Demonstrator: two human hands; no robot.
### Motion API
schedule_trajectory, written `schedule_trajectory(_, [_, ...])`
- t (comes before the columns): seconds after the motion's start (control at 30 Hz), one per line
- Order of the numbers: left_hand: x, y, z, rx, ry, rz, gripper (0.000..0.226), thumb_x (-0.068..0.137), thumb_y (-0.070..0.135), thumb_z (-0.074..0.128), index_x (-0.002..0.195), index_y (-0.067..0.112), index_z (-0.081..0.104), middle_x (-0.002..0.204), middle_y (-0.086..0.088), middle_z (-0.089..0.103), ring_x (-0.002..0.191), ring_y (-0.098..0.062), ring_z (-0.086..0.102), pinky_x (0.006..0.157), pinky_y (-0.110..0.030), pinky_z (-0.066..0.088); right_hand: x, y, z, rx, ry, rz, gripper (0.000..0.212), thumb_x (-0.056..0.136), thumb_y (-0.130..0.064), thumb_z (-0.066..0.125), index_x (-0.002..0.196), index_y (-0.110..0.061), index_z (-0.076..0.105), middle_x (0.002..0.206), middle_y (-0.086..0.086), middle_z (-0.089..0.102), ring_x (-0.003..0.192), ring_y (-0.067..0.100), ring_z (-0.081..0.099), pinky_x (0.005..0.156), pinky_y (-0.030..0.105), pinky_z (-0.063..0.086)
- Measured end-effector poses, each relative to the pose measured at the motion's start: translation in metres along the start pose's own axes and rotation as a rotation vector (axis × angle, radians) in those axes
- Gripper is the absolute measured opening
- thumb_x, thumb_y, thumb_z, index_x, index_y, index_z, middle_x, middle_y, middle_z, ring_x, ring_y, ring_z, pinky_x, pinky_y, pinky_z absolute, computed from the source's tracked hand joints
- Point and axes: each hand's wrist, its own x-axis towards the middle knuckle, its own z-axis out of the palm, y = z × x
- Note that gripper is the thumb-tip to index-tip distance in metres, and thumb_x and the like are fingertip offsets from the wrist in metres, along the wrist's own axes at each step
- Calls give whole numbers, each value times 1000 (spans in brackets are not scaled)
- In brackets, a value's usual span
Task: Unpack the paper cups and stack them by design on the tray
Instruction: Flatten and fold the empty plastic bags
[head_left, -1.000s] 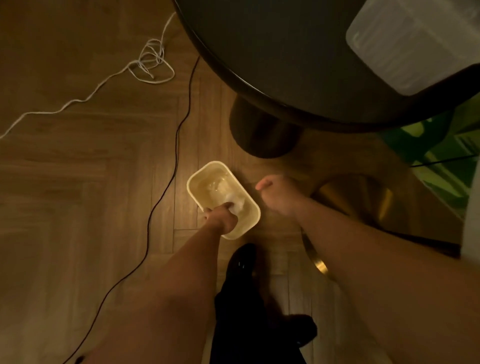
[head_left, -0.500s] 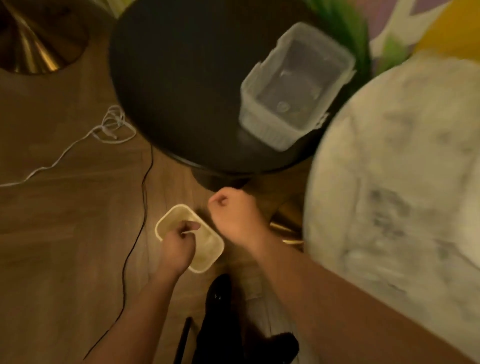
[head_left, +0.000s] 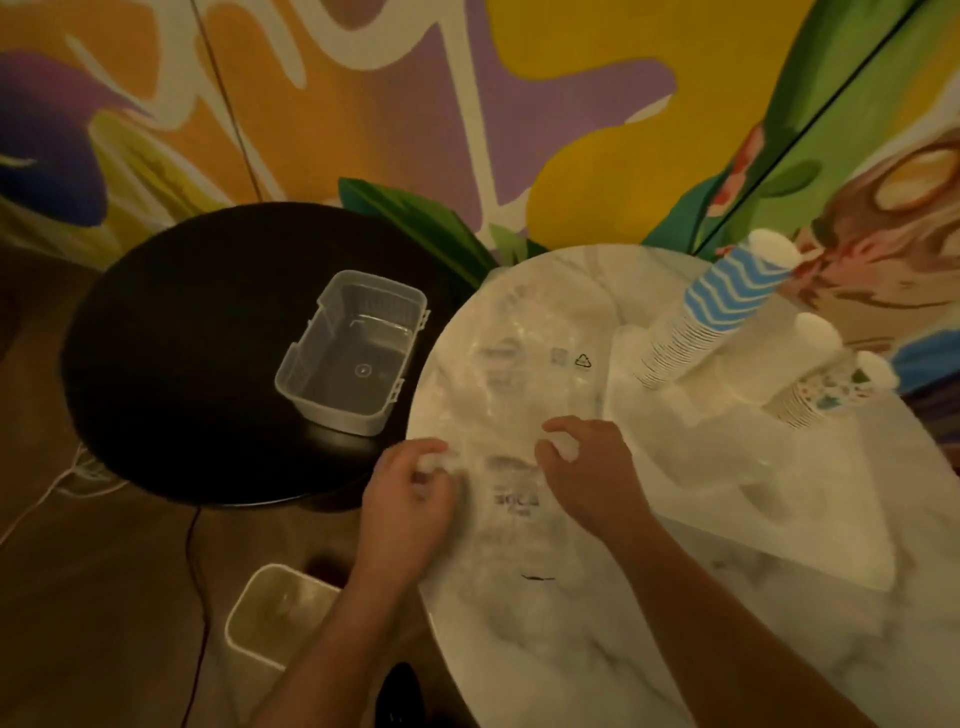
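A clear plastic wrapper (head_left: 511, 395) with printed marks lies flat on the white marble table (head_left: 649, 639). My left hand (head_left: 410, 499) pinches its near left edge and my right hand (head_left: 587, 467) pinches it a little further right. On a white tray (head_left: 810, 499) at the right stand three inverted cup stacks: blue-and-white wavy cups (head_left: 722, 306), plain white cups (head_left: 779, 358) and confetti-patterned cups (head_left: 826, 395).
A clear empty plastic bin (head_left: 353, 358) sits on the round black side table (head_left: 208, 332) to the left. A cream rectangular bin (head_left: 275, 613) stands on the wooden floor below my left arm. Cables (head_left: 78, 478) run across the floor. A painted wall is behind.
My view swung up from the floor to the marble table. My left hand left the cream floor bin, and both hands now pinch the plastic wrapper on the table.
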Motion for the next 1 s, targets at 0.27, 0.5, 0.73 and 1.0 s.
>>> schedule_trajectory(0.27, [50, 28, 30, 238, -83, 16, 36, 97, 14, 57, 131, 7, 65, 143, -9, 54, 130, -22, 52, 110, -27, 37, 28, 13, 10, 72, -121, 72, 36, 96, -41, 53, 124, -24, 69, 124, -1, 70, 121, 25, 58, 109, 41, 42])
schedule_trajectory(0.5, [11, 60, 24, -4, -10, 7, 11, 97, 25, 64, 99, 23, 75, 101, 9, 69, 87, 2, 63, 74, -6, 47, 5, 25, -36, 722, 157, 138, 8, 86, -26, 77, 88, -18, 75, 67, -7, 70, 66, 7, 65, 68, 19, 53])
schedule_trajectory(0.73, [-59, 107, 35, -204, -132, 19, 33, 87, 7, 77, 108, 32, 73, 97, 17, 73, 89, 4, 70, 71, -14, 56, -27, 51, -100, 1340, -318, 492, 22, 89, -26, 71, 108, -15, 66, 73, -1, 60, 64, 16, 62, 60, 31, 53])
schedule_trajectory(1.0, [-125, 127, 72, -99, -485, 32, 60, 76, 33, 86, 124, 38, 51, 92, -12, 60, 84, -18, 66, 89, -36, 57, -74, 101, -164, 1316, -183, 195, 47, 95, 11, 51, 132, -17, 58, 98, 7, 63, 76, 19, 70, 63, 27, 58])
